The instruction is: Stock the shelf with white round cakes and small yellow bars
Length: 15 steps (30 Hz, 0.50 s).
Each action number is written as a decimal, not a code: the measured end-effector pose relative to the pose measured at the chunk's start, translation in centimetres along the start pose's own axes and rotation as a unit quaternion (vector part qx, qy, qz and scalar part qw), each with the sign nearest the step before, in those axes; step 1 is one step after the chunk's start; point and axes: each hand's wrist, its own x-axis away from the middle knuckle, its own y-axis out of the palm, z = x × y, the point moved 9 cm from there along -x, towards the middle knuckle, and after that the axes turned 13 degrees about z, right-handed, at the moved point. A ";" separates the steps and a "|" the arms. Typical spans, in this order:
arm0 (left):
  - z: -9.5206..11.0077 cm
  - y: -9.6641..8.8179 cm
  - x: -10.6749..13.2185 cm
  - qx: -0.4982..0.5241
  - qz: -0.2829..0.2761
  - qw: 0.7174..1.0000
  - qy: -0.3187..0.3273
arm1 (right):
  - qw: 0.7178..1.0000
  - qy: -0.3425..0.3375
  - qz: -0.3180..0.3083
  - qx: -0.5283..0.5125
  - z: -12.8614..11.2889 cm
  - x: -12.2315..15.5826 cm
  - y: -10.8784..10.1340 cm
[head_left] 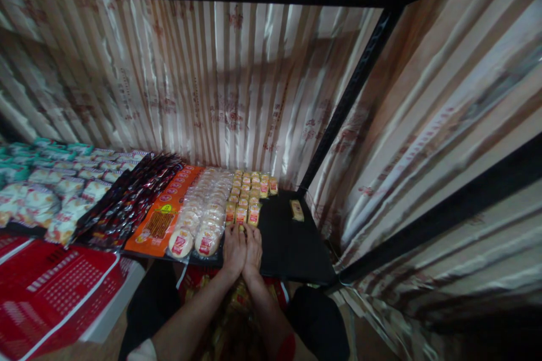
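Observation:
My left hand (234,249) and my right hand (253,245) are side by side at the front edge of the black shelf (292,248), their inner sides touching. The fingers of both are closed at the front of a block of small gold-wrapped snack packs (241,212) with red and white labels. The fingertips partly cover the nearest packs, so how many each hand grips is hidden. Behind them, more of these packs stand in rows reaching toward the curtain. One single pack (297,210) lies apart on the right of the shelf.
Left of the packs are two rows of round wrapped crackers (207,240), orange snack bags (156,225), dark shiny packets (131,197) and white packets (70,186). A red box (55,293) sits lower left. Gold packs (240,296) lie below my forearms. A black post (347,101) and patterned curtains (237,84) enclose the shelf.

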 end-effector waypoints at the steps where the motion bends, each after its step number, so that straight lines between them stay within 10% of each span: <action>1: 0.1 0.0 0.1 0.009 -0.002 1.000 -0.007 | 1.000 -0.001 -0.001 0.001 0.0 0.0 0.0; 15: 0.5 -0.3 0.5 -0.009 0.014 1.000 0.004 | 1.000 0.003 0.006 0.001 0.5 0.1 0.1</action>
